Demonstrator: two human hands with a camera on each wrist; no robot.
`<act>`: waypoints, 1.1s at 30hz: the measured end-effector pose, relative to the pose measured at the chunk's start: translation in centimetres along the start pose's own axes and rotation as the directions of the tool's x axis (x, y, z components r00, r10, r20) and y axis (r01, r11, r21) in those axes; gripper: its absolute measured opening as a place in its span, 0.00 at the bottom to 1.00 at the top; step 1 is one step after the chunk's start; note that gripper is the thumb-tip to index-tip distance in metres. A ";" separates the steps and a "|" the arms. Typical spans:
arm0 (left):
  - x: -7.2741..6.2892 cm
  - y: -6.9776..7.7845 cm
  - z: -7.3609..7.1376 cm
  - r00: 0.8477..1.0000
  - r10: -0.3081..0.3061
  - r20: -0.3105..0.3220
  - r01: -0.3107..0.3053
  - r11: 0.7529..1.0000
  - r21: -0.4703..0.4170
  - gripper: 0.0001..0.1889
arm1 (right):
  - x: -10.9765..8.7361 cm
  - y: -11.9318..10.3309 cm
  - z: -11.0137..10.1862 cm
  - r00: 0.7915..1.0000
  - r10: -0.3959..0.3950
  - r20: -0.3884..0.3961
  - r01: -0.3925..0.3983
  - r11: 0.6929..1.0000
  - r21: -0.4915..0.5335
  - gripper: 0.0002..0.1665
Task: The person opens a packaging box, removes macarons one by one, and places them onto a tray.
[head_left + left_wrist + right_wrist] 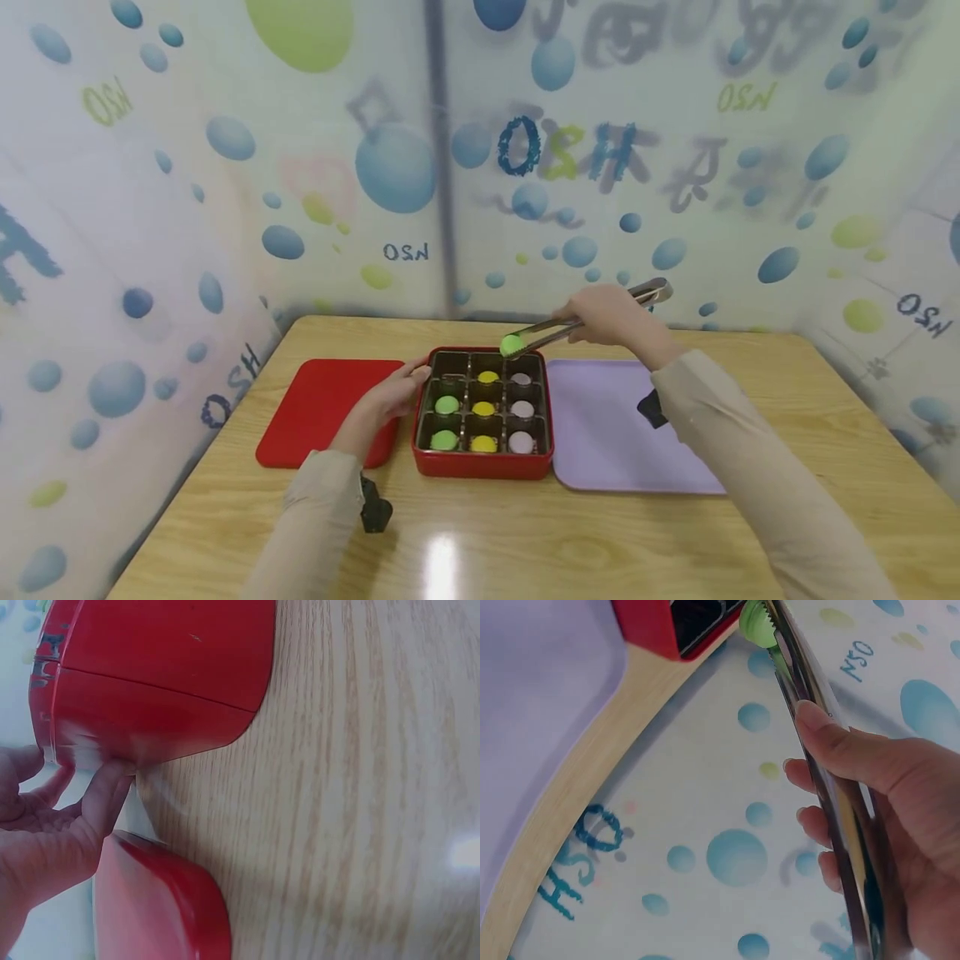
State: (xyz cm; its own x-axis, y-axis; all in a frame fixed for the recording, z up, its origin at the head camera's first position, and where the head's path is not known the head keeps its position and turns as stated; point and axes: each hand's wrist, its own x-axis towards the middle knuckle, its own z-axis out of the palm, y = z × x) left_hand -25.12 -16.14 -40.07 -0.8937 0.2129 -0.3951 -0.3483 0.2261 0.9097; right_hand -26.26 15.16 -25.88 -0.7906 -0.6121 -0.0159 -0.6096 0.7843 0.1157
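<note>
My right hand (605, 315) grips metal tongs (804, 682) round their arms. Their toothed tips pinch a green macaron (512, 345) above the back right part of a red tin (483, 465). Inside the tin a dark divider makes a three-by-three grid. Green macarons (447, 405) sit in the left column's middle and front compartments, with its back one bare. Yellow macarons (483, 409) fill the middle column and pale lilac macarons (522, 409) the right one. My left hand (60, 825) rests its fingertips against the tin's left side, close to the rim.
A red lid (318, 408) lies left of the tin, partly behind my left forearm. To the right, a lilac tray (607, 442) lies close beside the tin, under my right forearm. The wooden table (525, 542) backs onto a patterned curtain (480, 250).
</note>
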 end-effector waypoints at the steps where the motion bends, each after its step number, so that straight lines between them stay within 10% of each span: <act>1: -0.1 0.0 0.0 1.000 -0.001 0.001 0.001 1.000 0.009 0.28 | -0.3 0.3 0.0 1.000 0.006 0.000 -0.006 1.000 0.005 0.25; 18: 0.0 -0.1 -0.1 0.999 0.013 0.031 -0.014 0.999 0.029 0.28 | -4.1 4.7 2.6 0.987 0.114 0.111 -0.114 0.993 -0.006 0.22; 33: -0.3 -0.3 0.2 1.000 0.013 -0.014 -0.013 1.000 0.027 0.28 | -3.0 5.0 5.2 0.964 0.120 0.238 -0.129 0.991 0.021 0.21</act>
State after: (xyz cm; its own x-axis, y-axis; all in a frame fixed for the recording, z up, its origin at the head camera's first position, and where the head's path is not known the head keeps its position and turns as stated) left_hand -24.70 -16.11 -40.23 -0.9020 0.2030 -0.3810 -0.3287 0.2491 0.9110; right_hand -27.27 21.41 -30.38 -0.8490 -0.4716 -0.2382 -0.5038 0.8585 0.0961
